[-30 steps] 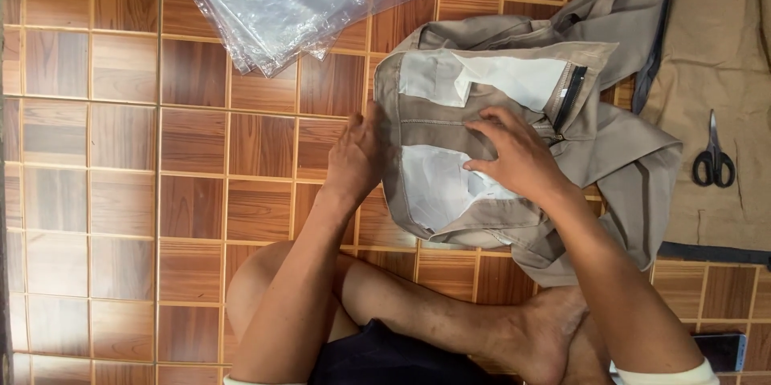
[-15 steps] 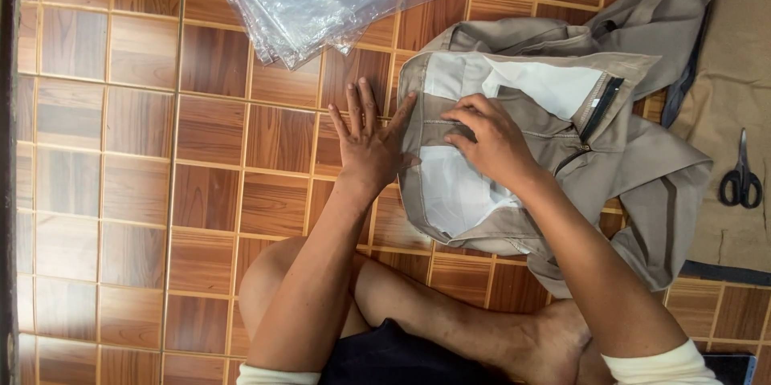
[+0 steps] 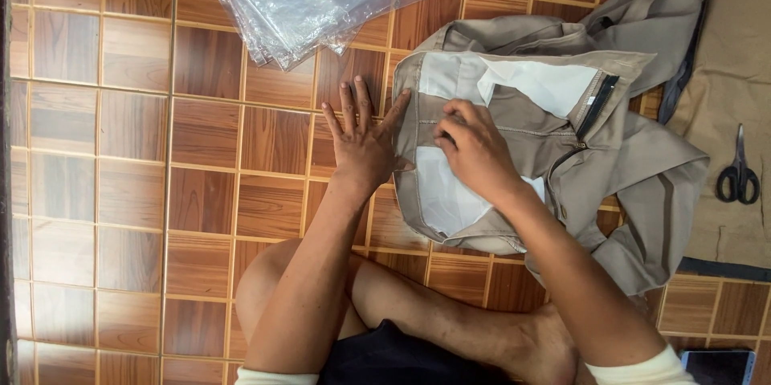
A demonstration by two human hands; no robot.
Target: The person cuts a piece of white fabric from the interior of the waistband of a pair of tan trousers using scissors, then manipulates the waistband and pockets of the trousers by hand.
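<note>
Khaki trousers (image 3: 546,152) lie bunched on the wood-pattern tile floor (image 3: 120,152) right in front of you, waistband area turned so the white pocket lining (image 3: 446,192) and the dark zipper (image 3: 598,108) show. Your right hand (image 3: 474,148) sits on top of the fabric, fingers curled and pressing down near the lining, nothing gripped that you can make out. Your left hand (image 3: 365,144) is flat and spread wide, palm partly on the floor, thumb side touching the left edge of the trousers. One trouser leg trails off to the upper right.

Just above the trousers, a stack of clear plastic bags (image 3: 321,0) lies on the floor, close to the fabric but apart from your hands. Far right, a tan cloth sheet (image 3: 739,48) is spread out, with black-handled scissors (image 3: 739,172) lying on it, well away from both hands. Your crossed bare legs (image 3: 418,313) are at the bottom, just under the trousers.
</note>
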